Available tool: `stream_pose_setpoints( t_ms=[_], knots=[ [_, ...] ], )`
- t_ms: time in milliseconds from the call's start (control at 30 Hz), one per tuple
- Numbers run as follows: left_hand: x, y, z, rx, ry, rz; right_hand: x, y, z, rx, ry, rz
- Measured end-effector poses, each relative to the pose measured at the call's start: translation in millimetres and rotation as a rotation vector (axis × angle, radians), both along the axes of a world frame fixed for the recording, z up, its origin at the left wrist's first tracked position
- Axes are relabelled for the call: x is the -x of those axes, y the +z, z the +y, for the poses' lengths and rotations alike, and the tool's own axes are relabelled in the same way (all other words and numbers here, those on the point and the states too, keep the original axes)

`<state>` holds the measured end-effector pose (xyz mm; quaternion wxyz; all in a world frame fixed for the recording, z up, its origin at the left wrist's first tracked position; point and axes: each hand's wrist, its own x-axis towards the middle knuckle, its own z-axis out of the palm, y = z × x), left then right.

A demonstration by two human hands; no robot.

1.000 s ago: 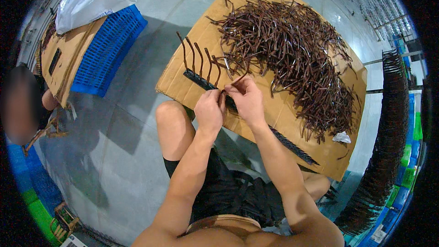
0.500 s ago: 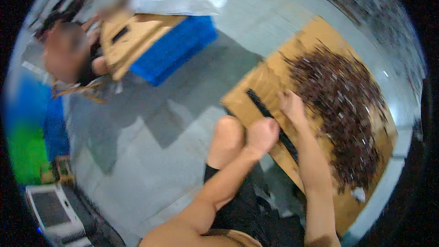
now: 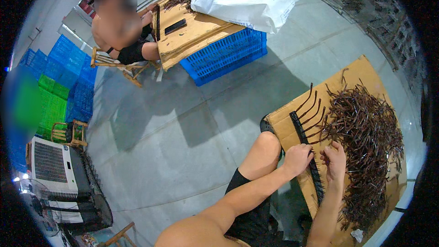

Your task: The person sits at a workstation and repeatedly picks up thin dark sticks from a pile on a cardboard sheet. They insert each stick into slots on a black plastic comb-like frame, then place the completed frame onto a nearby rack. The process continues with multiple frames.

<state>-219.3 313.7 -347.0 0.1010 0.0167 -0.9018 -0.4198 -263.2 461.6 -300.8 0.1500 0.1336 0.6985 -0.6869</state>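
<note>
A long black strip with a row of thin spikes lies along the left side of a cardboard-topped board. Several thin, dark brown, curved sticks extend from its far end toward the right. My left hand is closed at the middle of this strip, its fingertips pressed together; what they pinch is hidden. Just to the right, my right hand has its fingers curled inward, and I cannot make out what is in them. Beside it lies a large heap of the same brown sticks.
Ahead, another person sits at a cardboard-topped table over a blue crate, with a white sack and dark phone on it. A white air cooler and fan stand at left. Crumpled white paper lies near the heap.
The view has swung and sharpened, so the board sits lower right. My right hand has drawn back from beside the strip's far part to beside my left hand. Brown sticks now show on the strip.
</note>
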Motion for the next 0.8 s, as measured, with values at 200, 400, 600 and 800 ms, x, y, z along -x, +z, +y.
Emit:
stream_pose_setpoints(
  t_ms=[200, 400, 600, 800],
  knots=[
    [-2, 2, -3, -0.006, 0.012, 0.026, -10, -27, -20, -0.192, -0.011, 0.226],
    [-3, 1, -8, 0.019, -0.023, 0.025, -28, -17, -42, -0.286, -0.007, 0.445],
    [5, -5, 1, -0.034, -0.047, 0.046, -27, 0, -25, -0.295, -0.016, 0.46],
    [3, -3, -8, -0.063, 0.065, 0.095, -9, 48, -17, -0.587, 0.192, 0.467]
  ],
)
